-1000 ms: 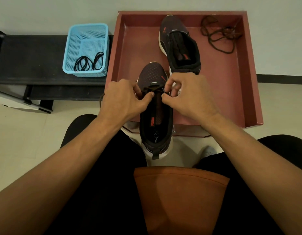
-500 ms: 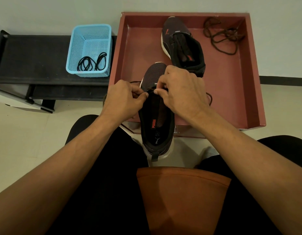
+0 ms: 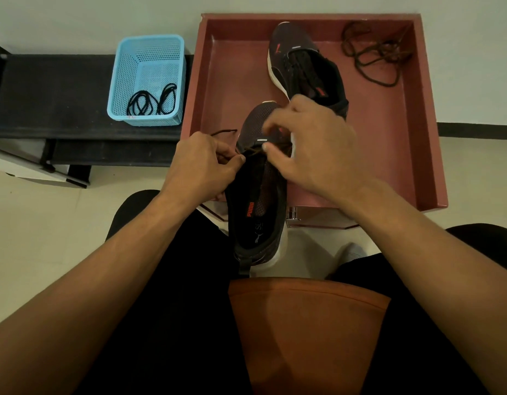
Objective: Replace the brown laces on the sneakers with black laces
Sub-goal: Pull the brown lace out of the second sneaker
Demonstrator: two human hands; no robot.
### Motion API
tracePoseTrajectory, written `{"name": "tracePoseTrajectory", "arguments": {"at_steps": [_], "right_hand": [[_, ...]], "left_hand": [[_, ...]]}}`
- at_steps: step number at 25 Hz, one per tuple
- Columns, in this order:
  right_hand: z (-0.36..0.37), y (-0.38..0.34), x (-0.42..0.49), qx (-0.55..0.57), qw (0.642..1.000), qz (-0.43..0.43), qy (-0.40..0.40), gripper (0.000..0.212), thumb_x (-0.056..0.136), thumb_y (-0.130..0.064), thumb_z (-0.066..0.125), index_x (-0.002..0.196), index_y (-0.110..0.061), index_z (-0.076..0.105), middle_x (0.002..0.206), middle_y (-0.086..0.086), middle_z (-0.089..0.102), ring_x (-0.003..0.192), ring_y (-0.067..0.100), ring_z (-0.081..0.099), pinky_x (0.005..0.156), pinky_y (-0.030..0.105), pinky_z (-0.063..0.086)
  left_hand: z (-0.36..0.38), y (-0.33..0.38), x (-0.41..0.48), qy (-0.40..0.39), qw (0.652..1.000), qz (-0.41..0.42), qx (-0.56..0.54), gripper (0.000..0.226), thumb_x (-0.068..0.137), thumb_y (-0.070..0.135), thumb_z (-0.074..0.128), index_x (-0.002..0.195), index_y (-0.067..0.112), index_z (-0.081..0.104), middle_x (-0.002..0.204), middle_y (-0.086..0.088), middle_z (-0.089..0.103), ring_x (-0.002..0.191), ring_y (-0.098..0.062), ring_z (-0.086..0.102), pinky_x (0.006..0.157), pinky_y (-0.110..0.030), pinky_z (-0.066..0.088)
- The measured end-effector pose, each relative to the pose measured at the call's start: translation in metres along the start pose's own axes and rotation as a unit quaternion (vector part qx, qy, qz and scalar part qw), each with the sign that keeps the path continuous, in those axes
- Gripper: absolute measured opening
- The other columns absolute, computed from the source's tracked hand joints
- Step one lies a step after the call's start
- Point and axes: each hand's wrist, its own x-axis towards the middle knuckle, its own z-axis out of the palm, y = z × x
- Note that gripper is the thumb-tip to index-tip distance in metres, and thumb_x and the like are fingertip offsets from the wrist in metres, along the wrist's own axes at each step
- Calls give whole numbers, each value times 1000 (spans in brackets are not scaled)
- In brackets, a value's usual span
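A: Surroundings?
B: Blue basket (image 3: 148, 78) upper left holds black laces (image 3: 151, 99); red tray (image 3: 417, 109) upper right, with second sneaker (image 3: 303, 64) and loose brown lace (image 3: 372, 55).
A: Hands?
B: Centre: left hand (image 3: 201, 163) pinches the lace (image 3: 251, 151) of the near sneaker (image 3: 258, 201); right hand (image 3: 315, 141) curls over its toe, blurred, grip unclear.

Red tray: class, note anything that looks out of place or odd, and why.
A brown lace lies loose and tangled in the tray's far right corner, threaded through no shoe. The near sneaker juts out past the tray's front edge.
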Motion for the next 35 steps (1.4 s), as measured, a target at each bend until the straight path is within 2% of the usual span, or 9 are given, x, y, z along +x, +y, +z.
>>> {"name": "tracePoseTrajectory", "arguments": {"at_steps": [2, 6, 9, 18, 22, 25, 29, 33, 35], "right_hand": [[6, -10, 5, -34, 998, -41, -25, 23, 92, -49, 72, 110, -36, 74, 112, -8, 55, 90, 16, 61, 66, 35, 49], [22, -14, 5, -98, 994, -39, -25, 21, 92, -48, 74, 104, -30, 75, 114, -7, 57, 94, 18, 61, 64, 34, 39], [20, -14, 4, -79, 996, -44, -25, 21, 94, -48, 71, 97, -28, 73, 112, -9, 57, 93, 17, 61, 65, 35, 41], [-21, 41, -11, -34, 993, 83, -83, 12, 91, -38, 78, 92, -28, 72, 105, -11, 49, 98, 20, 62, 80, 35, 50], [-13, 15, -12, 3, 1000, 15, 9, 24, 90, -39, 76, 111, -30, 70, 114, -4, 47, 92, 13, 55, 69, 30, 49], [5, -8, -3, -33, 998, -45, -27, 24, 89, -47, 77, 107, -32, 76, 115, -4, 48, 98, 12, 53, 62, 29, 49], [26, -15, 4, -99, 993, -44, -37, 18, 92, -45, 74, 99, -29, 76, 118, -5, 51, 105, 16, 52, 62, 35, 42], [17, -6, 4, -50, 997, -47, -46, 18, 94, -45, 72, 99, -27, 71, 117, -7, 51, 103, 15, 55, 64, 37, 50], [16, -9, 4, -61, 995, -54, -60, 19, 92, -46, 73, 102, -30, 72, 117, -7, 50, 104, 15, 55, 62, 35, 45]], "left_hand": [[0, 1, -3, -4, 1000, 11, -2, 14, 95, 31, 74, 90, 21, 82, 55, 18, 62, 48, 10, 59, 49, -6, 42], [0, 1, -5, 0, 1000, 27, 13, 15, 94, 32, 75, 91, 20, 83, 67, 12, 70, 59, 5, 65, 52, -3, 41], [-1, 1, -5, -5, 1000, 10, 0, 16, 94, 32, 75, 84, 22, 81, 53, 12, 65, 51, 1, 64, 48, -4, 40], [-3, 1, -4, -16, 1000, -10, -20, 17, 94, 29, 75, 81, 21, 79, 46, 14, 63, 40, 1, 60, 49, -9, 49], [-3, 2, -4, -12, 1000, -9, -11, 18, 95, 29, 75, 81, 19, 79, 56, 8, 68, 37, -2, 61, 47, -8, 47], [-3, 3, -4, -13, 1000, -5, -15, 16, 94, 30, 76, 82, 19, 80, 59, 8, 69, 38, -1, 60, 45, -9, 44], [-2, 2, -5, -10, 1000, 5, -10, 14, 92, 29, 76, 81, 21, 80, 60, 9, 69, 41, 5, 59, 47, -9, 45], [-2, 3, -5, -9, 1000, 5, -14, 19, 92, 29, 76, 75, 23, 77, 59, 6, 70, 42, 1, 61, 51, -16, 53], [-3, 5, -5, -14, 1000, 12, -18, 17, 93, 26, 75, 77, 22, 78, 59, 6, 70, 42, -1, 63, 50, -14, 51]]}}
